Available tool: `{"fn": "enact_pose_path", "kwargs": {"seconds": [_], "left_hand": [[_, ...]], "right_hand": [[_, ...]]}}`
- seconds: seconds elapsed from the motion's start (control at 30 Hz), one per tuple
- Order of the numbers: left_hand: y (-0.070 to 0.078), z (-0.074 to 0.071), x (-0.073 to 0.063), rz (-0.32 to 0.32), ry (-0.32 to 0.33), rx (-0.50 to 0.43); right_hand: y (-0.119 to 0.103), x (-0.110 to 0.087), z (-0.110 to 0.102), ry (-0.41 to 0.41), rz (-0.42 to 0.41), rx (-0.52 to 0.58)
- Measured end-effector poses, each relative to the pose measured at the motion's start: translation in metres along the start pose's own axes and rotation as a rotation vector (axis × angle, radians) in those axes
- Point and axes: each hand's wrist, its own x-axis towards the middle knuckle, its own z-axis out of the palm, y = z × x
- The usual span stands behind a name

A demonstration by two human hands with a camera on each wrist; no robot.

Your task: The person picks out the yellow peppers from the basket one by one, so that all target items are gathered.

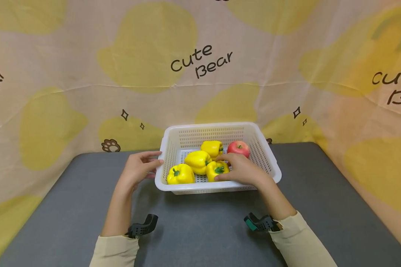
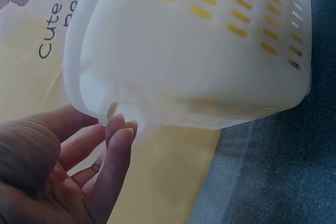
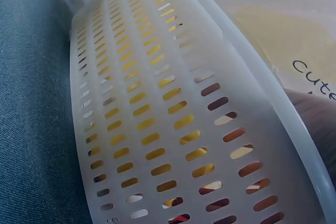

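Yellow-patched cloth (image 1: 220, 107) lettered "Cute Bear" hangs behind a gray table (image 1: 200, 226). The right hand (image 1: 243, 170) curls its thumb and fingers around the front right pepper (image 1: 213, 170), inside a white basket (image 1: 190, 187); the left hand (image 1: 137, 171) pinches that basket's left rim. Also inside lie the middle pepper (image 1: 196, 161), rear pepper (image 1: 210, 148) and front left pepper (image 1: 181, 175), all yellow, and just beyond the right hand, a red apple (image 1: 238, 148).

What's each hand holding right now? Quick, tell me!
Left hand: closed, holding the white basket by its left rim.
Right hand: closed, holding the front-right yellow pepper inside the basket.
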Motion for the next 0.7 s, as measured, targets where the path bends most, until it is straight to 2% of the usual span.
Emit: {"fn": "enact_pose_path", "kwargs": {"seconds": [0.13,0.27,0.7], "left_hand": [[-0.0001,-0.0002,0.0003,-0.008,-0.001,0.0],[-0.0004,-0.0005,-0.0002,-0.015,-0.002,0.001],[0.0004,0.0015,0.0005,-0.019,0.007,-0.015]], "right_hand": [[-0.0008,0.0015,-0.0003,-0.013,-0.007,0.007],[-0.003,0.0024,0.0001,-0.024,0.019,-0.002],[-0.0052,0.0048,0.0037,-0.008,0.051,-0.049]]}}
